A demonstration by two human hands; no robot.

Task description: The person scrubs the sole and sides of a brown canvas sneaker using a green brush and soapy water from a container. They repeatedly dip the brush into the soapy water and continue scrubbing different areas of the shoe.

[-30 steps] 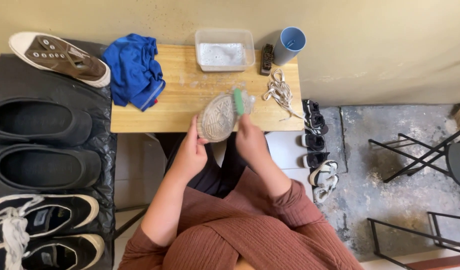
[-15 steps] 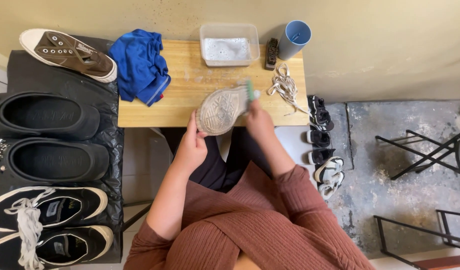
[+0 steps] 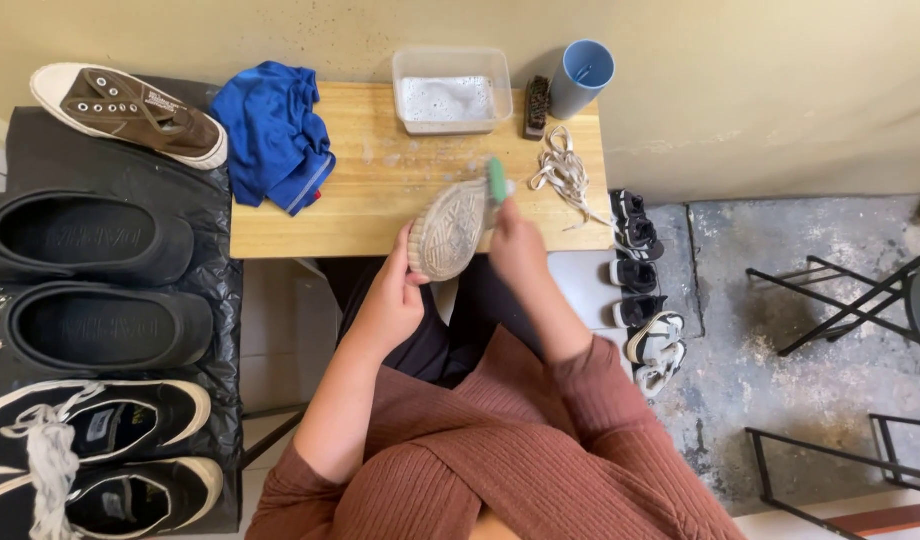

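Observation:
My left hand (image 3: 398, 290) grips a shoe (image 3: 450, 230) turned sole-up over the front edge of a small wooden table (image 3: 380, 190). The pale patterned sole faces me. My right hand (image 3: 515, 245) holds a green-handled brush (image 3: 497, 181) against the toe end of that sole. A clear plastic tub of soapy water (image 3: 452, 98) stands at the table's back edge, just beyond the shoe. White laces (image 3: 565, 170) lie loose on the table to the right of my right hand.
A blue cloth (image 3: 275, 135) lies on the table's left end; a dark brush (image 3: 537, 105) and blue cup (image 3: 583, 75) stand at the back right. A brown sneaker (image 3: 125, 110), black clogs (image 3: 85, 240) and black sneakers (image 3: 95, 425) sit on black plastic at left. Small shoes (image 3: 640, 280) line the floor at right, by black metal frames (image 3: 850, 300).
The view has drifted slightly. My right hand with the brush has shifted along the sole toward its toe end. The left hand keeps its hold on the shoe.

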